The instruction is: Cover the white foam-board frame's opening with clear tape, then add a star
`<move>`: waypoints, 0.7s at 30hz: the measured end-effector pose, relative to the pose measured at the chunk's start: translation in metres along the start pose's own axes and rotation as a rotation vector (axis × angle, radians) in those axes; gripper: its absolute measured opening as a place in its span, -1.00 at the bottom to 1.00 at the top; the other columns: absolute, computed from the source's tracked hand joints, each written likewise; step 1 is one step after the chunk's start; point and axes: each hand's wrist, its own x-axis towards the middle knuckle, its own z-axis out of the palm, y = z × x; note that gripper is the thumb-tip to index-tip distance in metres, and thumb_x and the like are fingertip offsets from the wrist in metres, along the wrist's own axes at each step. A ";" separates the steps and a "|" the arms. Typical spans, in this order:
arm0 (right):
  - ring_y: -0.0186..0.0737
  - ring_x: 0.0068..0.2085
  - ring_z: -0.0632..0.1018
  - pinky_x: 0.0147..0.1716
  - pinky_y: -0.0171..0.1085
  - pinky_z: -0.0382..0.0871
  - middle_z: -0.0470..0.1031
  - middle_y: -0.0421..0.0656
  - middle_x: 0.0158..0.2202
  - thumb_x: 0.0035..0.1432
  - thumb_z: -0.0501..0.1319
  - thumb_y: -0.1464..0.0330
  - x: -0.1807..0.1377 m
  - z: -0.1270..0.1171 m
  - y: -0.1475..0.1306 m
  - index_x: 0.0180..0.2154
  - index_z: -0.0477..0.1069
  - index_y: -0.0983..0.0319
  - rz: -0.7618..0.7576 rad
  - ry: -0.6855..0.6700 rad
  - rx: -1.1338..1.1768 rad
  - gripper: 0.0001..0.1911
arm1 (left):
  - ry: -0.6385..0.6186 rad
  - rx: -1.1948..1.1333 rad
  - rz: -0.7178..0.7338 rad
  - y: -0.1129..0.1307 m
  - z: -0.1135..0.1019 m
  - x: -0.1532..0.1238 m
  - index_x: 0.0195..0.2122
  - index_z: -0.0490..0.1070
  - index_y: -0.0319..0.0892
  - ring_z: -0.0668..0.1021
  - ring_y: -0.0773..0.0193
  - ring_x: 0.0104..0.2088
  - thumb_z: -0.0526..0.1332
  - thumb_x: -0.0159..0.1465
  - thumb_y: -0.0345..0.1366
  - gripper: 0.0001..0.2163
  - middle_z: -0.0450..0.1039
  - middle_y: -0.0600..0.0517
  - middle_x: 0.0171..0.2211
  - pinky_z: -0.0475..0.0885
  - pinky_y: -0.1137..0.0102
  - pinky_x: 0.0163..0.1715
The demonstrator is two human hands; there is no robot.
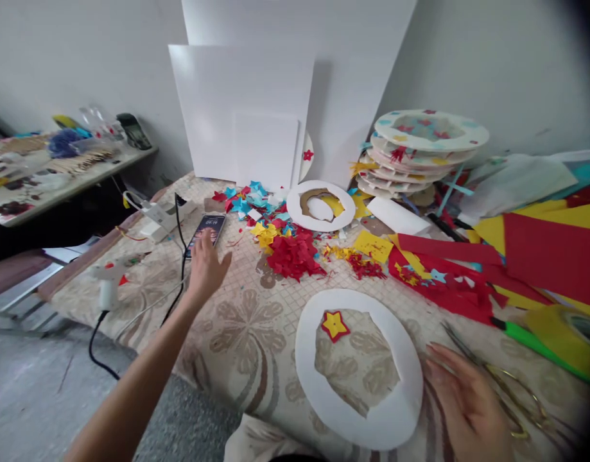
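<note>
My left hand (pixel 208 268) reaches over a phone (pixel 214 226) with a lit screen, its thumb spread and its fingertips over the lower screen; I cannot tell if they touch. In front of me lies a white foam ring (pixel 305 366) with a jagged opening. A yellow paper star on a red star (pixel 335 326) sits at the upper left of that opening. Beside the ring's right edge rests my right hand (pixel 468 394), fingers loosely stretched and nothing visible in them. Gold-handled scissors (pixel 504 385) lie just beyond it, partly hidden.
Red paper stars (pixel 298 253) and blue ones (pixel 256 191) are heaped mid-table. Behind them is another white ring (pixel 295 204). Decorated rings (pixel 470 136) are stacked at back right, near red paper sheets (pixel 549 256). A glue gun (pixel 109 289) and power strip (pixel 160 221) are left.
</note>
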 end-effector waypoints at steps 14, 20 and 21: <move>0.00 -0.04 0.53 -0.03 -0.12 0.45 0.50 -0.04 0.01 0.09 0.25 0.12 0.000 0.001 0.000 0.02 0.39 0.20 0.072 0.009 0.015 -0.51 | -0.152 0.237 -0.193 -0.030 -0.004 0.043 0.31 -0.24 -0.62 0.28 -0.33 0.20 0.17 0.26 -0.20 -0.20 0.22 -0.51 0.17 0.15 -0.03 0.14; 0.02 -0.07 0.56 -0.13 -0.14 0.50 0.51 -0.03 -0.01 0.11 0.24 0.15 0.002 -0.001 0.008 0.02 0.40 0.20 0.061 -0.008 -0.009 -0.54 | -0.054 0.257 -0.192 -0.006 -0.002 -0.015 0.37 -0.26 -0.48 0.38 -0.32 0.12 0.26 0.16 -0.14 -0.07 0.27 -0.47 0.14 0.27 -0.03 0.09; 0.02 -0.07 0.56 -0.14 -0.14 0.51 0.52 -0.03 -0.02 0.11 0.23 0.16 0.002 0.000 0.009 0.01 0.41 0.19 0.047 0.008 -0.015 -0.55 | -0.040 0.240 -0.165 -0.003 -0.001 -0.027 0.37 -0.27 -0.47 0.37 -0.32 0.14 0.27 0.15 -0.14 -0.06 0.25 -0.47 0.15 0.27 -0.04 0.10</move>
